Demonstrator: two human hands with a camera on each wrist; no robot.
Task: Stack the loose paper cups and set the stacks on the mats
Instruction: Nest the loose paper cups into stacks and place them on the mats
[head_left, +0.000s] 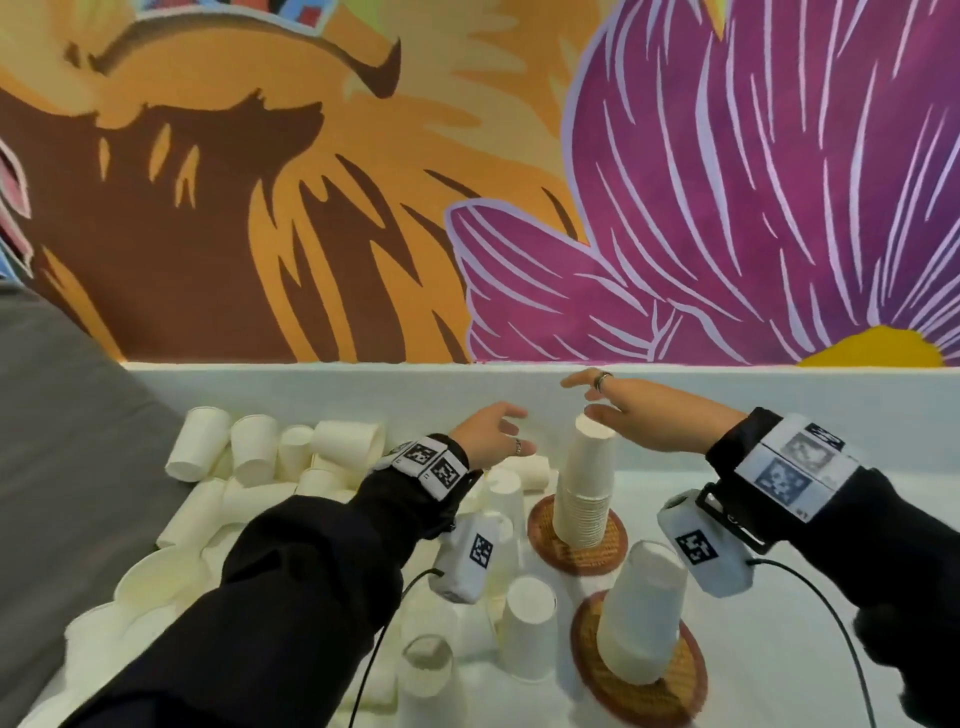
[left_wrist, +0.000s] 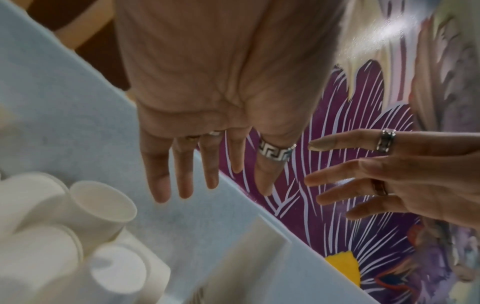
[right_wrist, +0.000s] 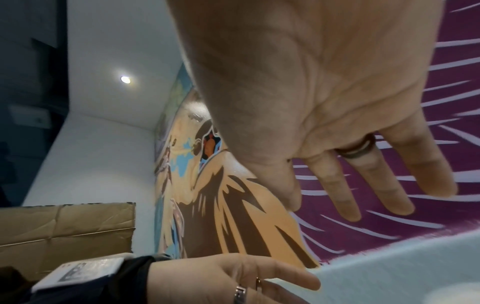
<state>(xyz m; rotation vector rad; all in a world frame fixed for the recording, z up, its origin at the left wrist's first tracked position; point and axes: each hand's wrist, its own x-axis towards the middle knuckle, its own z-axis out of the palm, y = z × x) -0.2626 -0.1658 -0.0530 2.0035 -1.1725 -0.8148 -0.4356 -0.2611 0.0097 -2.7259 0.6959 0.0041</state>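
Bottom of my head view is soft w/ blur, so the near stack (head_left: 641, 613) on the near mat (head_left: 670, 691) at lower right is smeared; can't count its cups. My left forearm covers part of the loose cups (head_left: 249, 452) piled left of centre. Wrist views show mostly palms; the stacks aren't visible there.

Surface is a white table (head_left: 810, 649) w/ a low white ledge (head_left: 363, 387) at the back, then a painted mural wall (head_left: 727, 182) in orange, brown and purple. A cardboard box (right_wrist: 64, 226) sits lower left in the right wrist view.

The tall stack (head_left: 584, 483) stands upside down on the far mat (head_left: 545, 535), mid frame. My right hand (head_left: 639, 415) hovers over its top, fingers spread, holding nothing; touching or not, can't tell. My left hand (head_left: 488, 434) is just left of the stack top, fingers loose and apart, empty.
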